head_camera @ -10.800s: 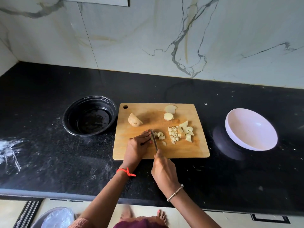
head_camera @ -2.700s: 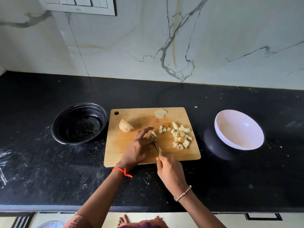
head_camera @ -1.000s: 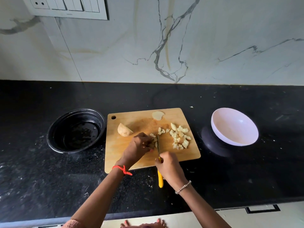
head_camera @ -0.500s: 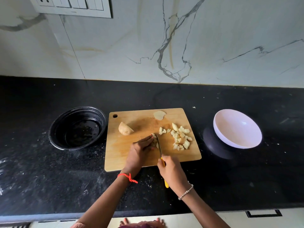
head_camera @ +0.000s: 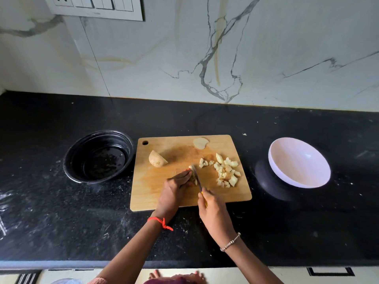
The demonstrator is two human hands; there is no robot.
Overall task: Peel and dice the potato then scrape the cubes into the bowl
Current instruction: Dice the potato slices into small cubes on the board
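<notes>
Wooden board (head_camera: 155, 187), one knife (head_camera: 197, 177), one black bowl (head_camera: 82, 148), one white bowl (head_camera: 297, 162)

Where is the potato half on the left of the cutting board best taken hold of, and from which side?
Probably from above, pinching across the broad rounded left end of the potato half. It tapers to a thin edge on the right and lies free on the cutting board.

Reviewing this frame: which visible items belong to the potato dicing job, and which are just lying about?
Job: left hand holding potato piece; right hand gripping knife; diced cubes; potato half; potato slice; cutting board; white bowl.
Lying about: black bowl; switch panel.
</notes>
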